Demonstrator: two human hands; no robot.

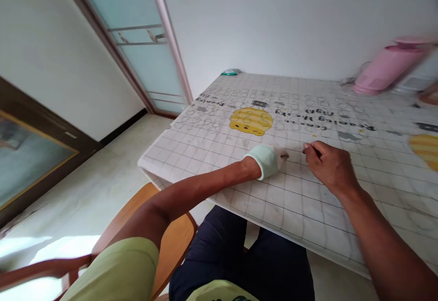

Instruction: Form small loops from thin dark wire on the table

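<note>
My left hand [268,160] rests on the table, with a pale green and white cloth piece [263,160] around it. The cloth covers most of the hand, and how its fingers are held cannot be made out. To its right, my right hand [326,161] is closed above the tablecloth, thumb against the curled fingers. Whatever it may pinch is too small to name. A gap separates the two hands. Beneath them lies the white checked tablecloth [212,150], printed with lettering and a yellow striped figure [251,121].
A pink appliance [386,70] stands at the back right beside a pale object. Near the far left corner lies a small green and white packet [230,71]. A wooden chair [178,237] is at the left, by the table's near edge.
</note>
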